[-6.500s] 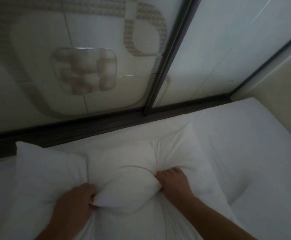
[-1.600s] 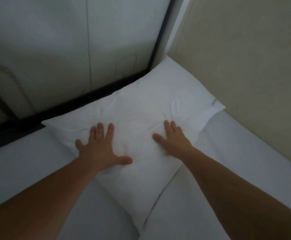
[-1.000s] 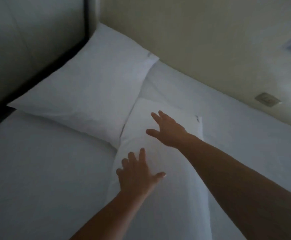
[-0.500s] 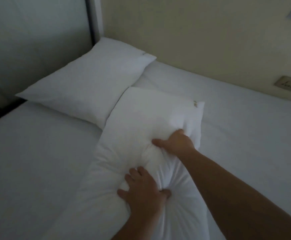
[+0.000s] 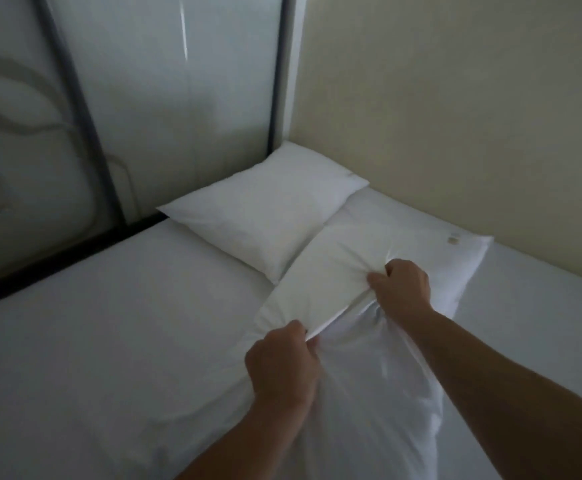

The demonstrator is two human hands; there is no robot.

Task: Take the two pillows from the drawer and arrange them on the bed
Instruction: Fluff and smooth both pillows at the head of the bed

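Across the lower half of the frame, white bed (image 5: 92,341), dim light. First pillow (image 5: 265,216) lies flat in the far corner, upper centre, where the glossy panelled wall (image 5: 178,81) meets the cream wall (image 5: 455,116). Second pillow (image 5: 362,271) sits just right of it, the two touching at their near edges — a small tag shows at its far right corner. Left hand (image 5: 282,365) closed in a fist, pinching a fold of the second pillow's cover at centre frame. Right hand (image 5: 402,289) also closed, bunching the fabric right of centre. Cloth between the hands is pulled into creases; both forearms enter from the lower right.
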